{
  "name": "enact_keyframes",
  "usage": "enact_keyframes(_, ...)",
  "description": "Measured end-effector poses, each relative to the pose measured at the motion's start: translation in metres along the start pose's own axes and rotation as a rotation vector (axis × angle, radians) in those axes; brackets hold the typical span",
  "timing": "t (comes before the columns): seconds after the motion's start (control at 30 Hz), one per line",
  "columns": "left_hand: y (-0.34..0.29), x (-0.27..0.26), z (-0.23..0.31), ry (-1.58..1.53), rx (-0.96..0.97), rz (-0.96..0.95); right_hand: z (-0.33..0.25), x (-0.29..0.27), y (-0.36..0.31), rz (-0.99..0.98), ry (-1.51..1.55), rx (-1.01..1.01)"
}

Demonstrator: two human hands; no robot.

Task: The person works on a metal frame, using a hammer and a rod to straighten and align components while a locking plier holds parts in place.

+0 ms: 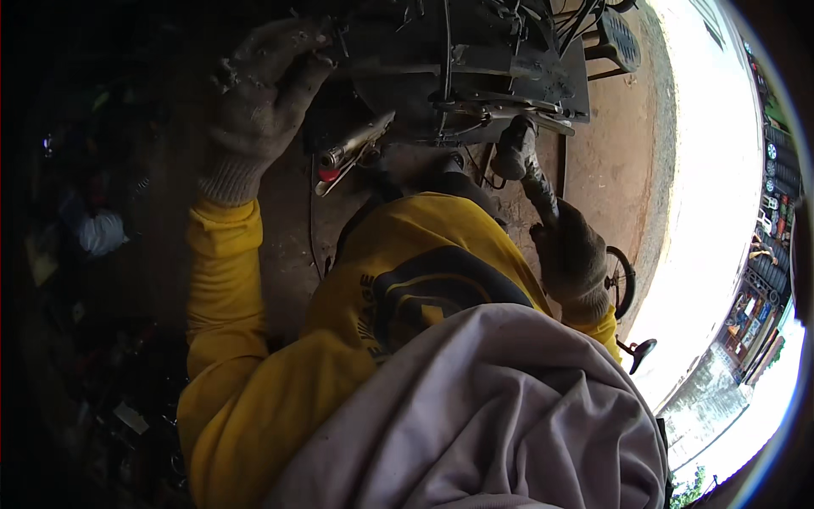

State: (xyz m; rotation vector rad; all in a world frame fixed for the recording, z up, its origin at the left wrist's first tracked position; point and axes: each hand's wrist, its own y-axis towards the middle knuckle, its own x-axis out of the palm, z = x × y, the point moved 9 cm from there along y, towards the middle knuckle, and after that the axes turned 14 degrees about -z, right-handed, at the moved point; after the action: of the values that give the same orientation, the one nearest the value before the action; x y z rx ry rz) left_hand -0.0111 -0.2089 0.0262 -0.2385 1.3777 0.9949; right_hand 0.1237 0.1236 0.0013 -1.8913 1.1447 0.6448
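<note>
My right hand (570, 250), in a dirty knitted work glove, grips a hammer (538, 188) by its worn handle. The hammer's blunt dark head (511, 151) is up at the near right edge of a dark metal workbench (394, 95). At the bench's left end is my left hand (264, 97), also gloved, its fingers bent toward the thumb. Whatever lies between those fingertips is too dark to make out. Just right of that hand, a metal tool with a red part (329, 172) sticks out from the bench's near edge.
Thin metal rods and scraps (509, 68) lie across the bench top. A dark perforated seat or plate (621, 41) stands beyond its right end. Near my right forearm is a small wheel (625, 282). Dim clutter (102, 233) fills the left side.
</note>
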Motion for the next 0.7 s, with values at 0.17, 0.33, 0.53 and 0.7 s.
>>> enact_keyframes(0.17,0.079,0.009,0.046,0.141,0.304,-0.022,-0.004,0.016,0.012,-0.038,0.009,-0.057)
enact_keyframes(0.33,0.11,0.035,0.05,0.377,0.423,-0.438,0.005,0.027,0.021,-0.063,0.162,0.002)
enact_keyframes(0.53,0.142,0.072,0.035,0.32,0.669,-0.466,-0.003,0.042,0.016,0.068,0.145,0.069)
enact_keyframes(0.7,0.154,0.099,0.027,0.168,0.871,-0.401,-0.041,0.056,0.036,0.108,0.188,0.097)
